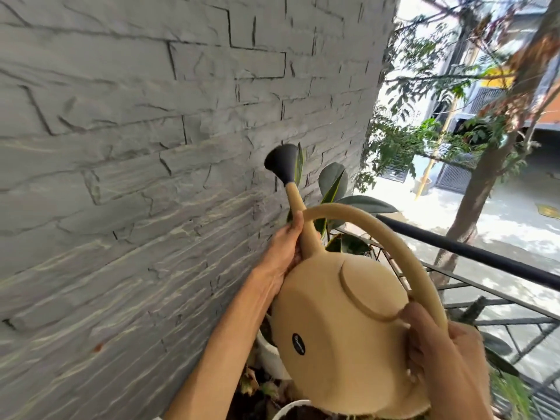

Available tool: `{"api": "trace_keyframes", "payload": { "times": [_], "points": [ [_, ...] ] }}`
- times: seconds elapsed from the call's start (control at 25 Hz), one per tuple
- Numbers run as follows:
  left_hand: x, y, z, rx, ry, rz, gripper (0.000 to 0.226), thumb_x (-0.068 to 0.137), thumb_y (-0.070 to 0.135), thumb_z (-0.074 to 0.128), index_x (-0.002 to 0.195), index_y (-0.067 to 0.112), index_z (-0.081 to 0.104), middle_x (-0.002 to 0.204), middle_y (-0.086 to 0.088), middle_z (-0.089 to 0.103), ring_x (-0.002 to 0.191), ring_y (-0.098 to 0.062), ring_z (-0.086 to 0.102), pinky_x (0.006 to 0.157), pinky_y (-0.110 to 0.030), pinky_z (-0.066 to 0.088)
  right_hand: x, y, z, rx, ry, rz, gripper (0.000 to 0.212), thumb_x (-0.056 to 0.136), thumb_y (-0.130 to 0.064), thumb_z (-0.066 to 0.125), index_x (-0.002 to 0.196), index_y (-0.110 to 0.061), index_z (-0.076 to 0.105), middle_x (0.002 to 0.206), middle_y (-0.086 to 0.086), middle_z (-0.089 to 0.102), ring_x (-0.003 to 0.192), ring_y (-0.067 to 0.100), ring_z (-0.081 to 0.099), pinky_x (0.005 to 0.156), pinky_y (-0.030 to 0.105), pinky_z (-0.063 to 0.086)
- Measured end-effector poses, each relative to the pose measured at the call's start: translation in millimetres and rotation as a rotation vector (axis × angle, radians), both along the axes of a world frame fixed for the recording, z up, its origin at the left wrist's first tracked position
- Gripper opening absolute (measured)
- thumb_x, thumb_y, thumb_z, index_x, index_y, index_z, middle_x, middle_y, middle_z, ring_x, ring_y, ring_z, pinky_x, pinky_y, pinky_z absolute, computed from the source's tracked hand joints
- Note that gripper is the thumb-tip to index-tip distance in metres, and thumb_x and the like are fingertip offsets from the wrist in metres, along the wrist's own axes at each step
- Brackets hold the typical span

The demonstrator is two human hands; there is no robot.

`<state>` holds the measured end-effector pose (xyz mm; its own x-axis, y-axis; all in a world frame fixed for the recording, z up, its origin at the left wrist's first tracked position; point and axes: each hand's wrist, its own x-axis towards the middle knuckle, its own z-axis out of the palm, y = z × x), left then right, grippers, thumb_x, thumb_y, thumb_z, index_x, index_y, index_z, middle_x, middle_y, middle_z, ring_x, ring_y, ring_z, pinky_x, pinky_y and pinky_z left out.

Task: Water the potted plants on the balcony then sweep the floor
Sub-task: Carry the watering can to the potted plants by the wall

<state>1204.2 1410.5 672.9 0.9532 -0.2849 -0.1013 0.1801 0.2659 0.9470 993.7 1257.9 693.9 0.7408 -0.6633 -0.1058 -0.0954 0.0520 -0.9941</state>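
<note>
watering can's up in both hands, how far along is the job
Nothing looks finished. In hand: the left hand holds the spout base and the right hand the handle of the watering can. No water visibly flows from the rose. The white pots remain, then sweeping; no broom shows.

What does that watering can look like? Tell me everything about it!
The watering can is tan, matte, plastic-looking, with a round body and a small black oval label. A long spout rises to a dark flared sprinkler head, pointing up near the grey wall. A big hoop handle arches over it. The left hand grips the spout's base; the right hand holds the handle. White pots sit below.
</note>
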Motion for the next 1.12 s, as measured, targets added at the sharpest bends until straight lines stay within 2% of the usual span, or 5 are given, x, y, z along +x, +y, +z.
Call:
{"api": "trace_keyframes", "payload": {
  "times": [0.2, 0.36, 0.52, 0.92, 1.12],
  "points": [
    [-32.1, 5.6, 58.1, -0.013, -0.156, 0.054, 0.048, 0.092, 0.065, 0.062, 0.111, 0.024, 0.078, 0.105, -0.007, 0.081, 0.106, -0.033, 0.073, 0.106, -0.061, 0.052, -15.1, -12.6, 31.5, -0.003, -0.115, 0.008, 0.052, 0.074, -0.017, 0.075, 0.036, -0.018, 0.04, 0.042, 0.002, 0.027, 0.038, 0.016, 0.024, 0.051, 0.03, 0.021],
    [-68.1, -0.1, 101.8, -0.035, -0.264, 0.121, 0.05, 0.096, 0.06, 0.058, 0.119, 0.018, 0.073, 0.107, -0.008, 0.082, 0.106, -0.028, 0.077, 0.099, -0.05, 0.06, -28.4, -35.1, 58.8, 0.061, -0.234, 0.043, 0.043, 0.068, -0.018, 0.074, 0.045, -0.016, 0.038, 0.046, 0.002, 0.02, 0.044, 0.015, 0.018, 0.051, 0.034, 0.015],
    [-102.4, -17.1, 129.1, -0.046, -0.322, 0.185, 0.052, 0.094, 0.061, 0.06, 0.117, 0.016, 0.073, 0.107, -0.011, 0.081, 0.109, -0.035, 0.076, 0.101, -0.055, 0.059, -45.2, -65.2, 81.3, 0.031, -0.308, 0.09, 0.037, 0.058, -0.029, 0.073, 0.05, -0.012, 0.041, 0.05, 0.003, 0.019, 0.045, 0.017, 0.017, 0.047, 0.03, 0.015],
    [-187.6, -131.3, 128.0, -0.093, -0.331, 0.247, 0.04, 0.104, 0.052, 0.056, 0.111, 0.018, 0.074, 0.096, -0.001, 0.082, 0.094, -0.015, 0.077, 0.084, -0.035, 0.06, -101.6, -190.8, 88.0, -0.008, -0.305, 0.144, 0.042, 0.069, -0.013, 0.066, 0.044, -0.021, 0.034, 0.047, -0.001, 0.017, 0.046, 0.015, 0.014, 0.047, 0.031, 0.012],
    [-244.4, -225.2, 105.3, -0.137, -0.266, 0.363, 0.042, 0.096, 0.059, 0.062, 0.107, 0.022, 0.078, 0.104, -0.009, 0.08, 0.099, -0.03, 0.073, 0.094, -0.051, 0.059, -148.4, -297.5, 85.6, 0.011, -0.261, 0.225, 0.034, 0.067, -0.01, 0.066, 0.047, -0.014, 0.037, 0.047, -0.002, 0.018, 0.044, 0.013, 0.014, 0.045, 0.021, 0.013]
  ]
}}
